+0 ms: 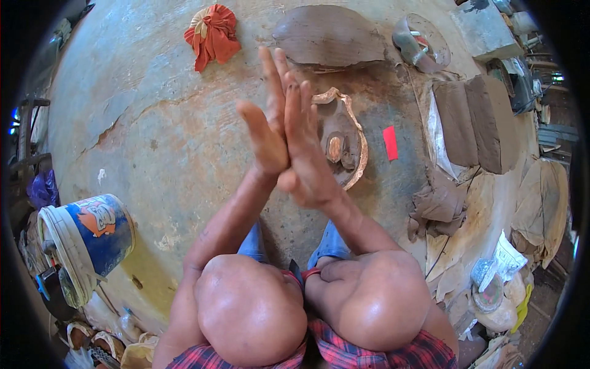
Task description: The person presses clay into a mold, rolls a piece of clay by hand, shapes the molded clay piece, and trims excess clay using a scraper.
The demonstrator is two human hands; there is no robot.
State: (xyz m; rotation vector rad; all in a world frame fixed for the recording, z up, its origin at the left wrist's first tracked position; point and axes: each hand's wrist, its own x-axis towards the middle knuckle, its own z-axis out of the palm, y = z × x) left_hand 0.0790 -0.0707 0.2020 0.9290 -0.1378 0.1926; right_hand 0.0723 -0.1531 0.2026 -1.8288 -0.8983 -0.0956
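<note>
My left hand [264,132] and my right hand [305,144] are pressed together in front of my knees, fingers stretched out and pointing away from me. Both thumbs stand apart from the fingers. Whether anything lies between the palms is hidden. Just right of my right hand, on the floor, lies a flat oval form with a raised, light-brown edge [362,141]. Inside it sits a small brown oval piece [334,149], and my right hand covers part of its left side. A red strip [390,143] lies to the right of the form.
A large slab of grey-brown clay [329,37] lies at the far side, with an orange-red cloth [212,37] to its left. Clay blocks [473,126] and a crumpled brown cloth [437,206] are at right. A blue-and-white bucket [101,237] stands at left.
</note>
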